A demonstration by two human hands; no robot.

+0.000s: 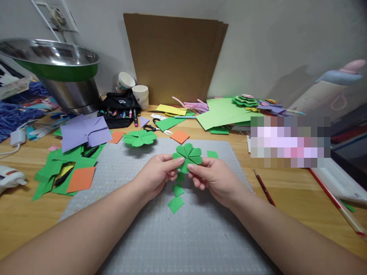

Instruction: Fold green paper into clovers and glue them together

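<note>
Between both hands, above the grey cutting mat (160, 236), is a green paper flower (187, 152) with several creased, rounded petals. My left hand (160, 170) pinches its left lower side with the thumb on top. On its right lower side, my right hand (210, 173) grips it the same way. Several small green paper squares (176, 205) lie on the mat below the hands, partly hidden by them. A larger green paper flower (139, 138) rests at the mat's far edge, left of the hands. Beyond the held flower lies an orange paper square (180, 136).
Green scraps (50, 168) and purple paper (85, 131) are piled at left near a white glue gun (11, 179). Black-handled scissors (149, 128), a marker pouch (120, 107) and paper cups (140, 96) stand behind. A pencil (263, 187) lies at right; cardboard (174, 57) leans on the wall.
</note>
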